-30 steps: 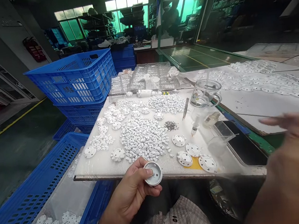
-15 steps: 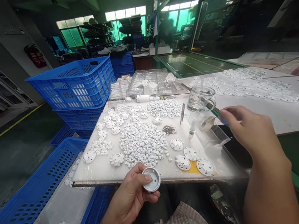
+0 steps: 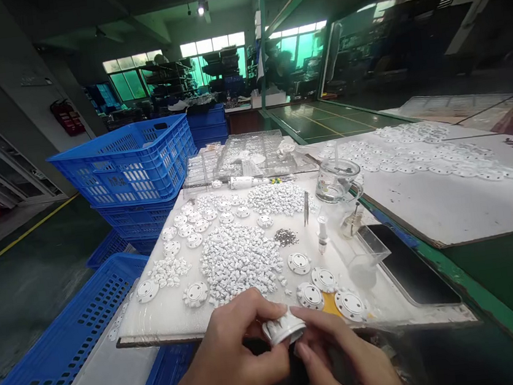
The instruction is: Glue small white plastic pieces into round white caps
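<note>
At the table's front edge, my left hand (image 3: pixel 231 353) pinches a white round plastic part (image 3: pixel 283 327) between thumb and fingers. The part is tilted, with its side towards me and its hollow turned down to the right. My right hand (image 3: pixel 349 352) has its thumb and fingers closed on the part's right rim. Whether a smaller piece is between those fingertips is hidden. Beyond the hands lies a large heap of small white pieces (image 3: pixel 240 259). White discs with dark holes, such as one disc (image 3: pixel 310 296), rest to the right of the heap.
Tweezers (image 3: pixel 306 208), a syringe (image 3: pixel 322 234), a small glass bottle (image 3: pixel 351 223), a glass mug (image 3: pixel 337 181) and a black phone (image 3: pixel 416 270) stand or lie at right. Small dark bits (image 3: pixel 285 237) form a pile. Blue crates (image 3: pixel 128 170) are stacked at left.
My right hand has come from beside the small bottle to the round part. The part has turned from hollow side up to tilted on its side. The view has shifted slightly.
</note>
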### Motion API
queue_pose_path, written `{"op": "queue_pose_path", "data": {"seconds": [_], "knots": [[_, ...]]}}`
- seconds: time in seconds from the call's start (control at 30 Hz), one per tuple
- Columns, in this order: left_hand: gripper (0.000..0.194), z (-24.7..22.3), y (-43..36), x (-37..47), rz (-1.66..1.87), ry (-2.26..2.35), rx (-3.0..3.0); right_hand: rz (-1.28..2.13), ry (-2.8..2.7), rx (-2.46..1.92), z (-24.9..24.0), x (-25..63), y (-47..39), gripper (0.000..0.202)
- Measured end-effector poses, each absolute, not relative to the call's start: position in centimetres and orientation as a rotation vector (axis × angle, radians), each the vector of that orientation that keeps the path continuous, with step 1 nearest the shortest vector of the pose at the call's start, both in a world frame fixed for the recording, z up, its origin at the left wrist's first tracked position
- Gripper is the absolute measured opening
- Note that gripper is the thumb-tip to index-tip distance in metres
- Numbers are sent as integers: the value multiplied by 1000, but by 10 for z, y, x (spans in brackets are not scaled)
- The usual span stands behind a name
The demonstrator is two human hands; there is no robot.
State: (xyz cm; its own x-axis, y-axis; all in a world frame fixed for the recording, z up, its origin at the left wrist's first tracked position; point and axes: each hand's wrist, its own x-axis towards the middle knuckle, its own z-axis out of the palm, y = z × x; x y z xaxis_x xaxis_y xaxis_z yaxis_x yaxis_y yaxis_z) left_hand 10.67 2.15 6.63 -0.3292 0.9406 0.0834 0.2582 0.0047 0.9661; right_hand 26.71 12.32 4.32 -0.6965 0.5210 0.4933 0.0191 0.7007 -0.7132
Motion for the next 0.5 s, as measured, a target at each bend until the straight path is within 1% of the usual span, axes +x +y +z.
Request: {"op": "queue_pose_path", "data": {"seconds": [0.07, 0.13, 0.17, 0.23, 0.27, 0.3, 0.33, 0.37, 0.5], "knots": [[25, 83, 28, 104, 1210, 1605, 1503, 967, -2055, -513, 31, 269, 124, 21], [31, 101, 41, 97, 1053, 1508, 1689, 928, -1939, -617, 23, 276, 128, 12], [38, 109, 51, 91, 977, 1440, 1739, 893, -1899, -675, 21, 280, 130, 8], [68, 123, 78, 73, 847, 1348, 1771, 838, -1848, -789, 21, 286, 132, 6], [72, 127, 96, 63, 770, 1369, 1792, 825, -1819, -849, 21, 288, 132, 7], [66, 128, 116, 52, 697, 1476, 1842, 818, -1780, -902, 22, 289, 131, 9], [56, 127, 136, 41, 579, 1667, 1895, 814, -1732, -952, 22, 290, 130, 11], [49, 124, 157, 32, 537, 1791, 1896, 812, -1685, -998, 22, 290, 129, 13], [27, 95, 224, 16, 371, 2057, 1858, 756, -1695, -1009, 21, 303, 130, 16]]}}
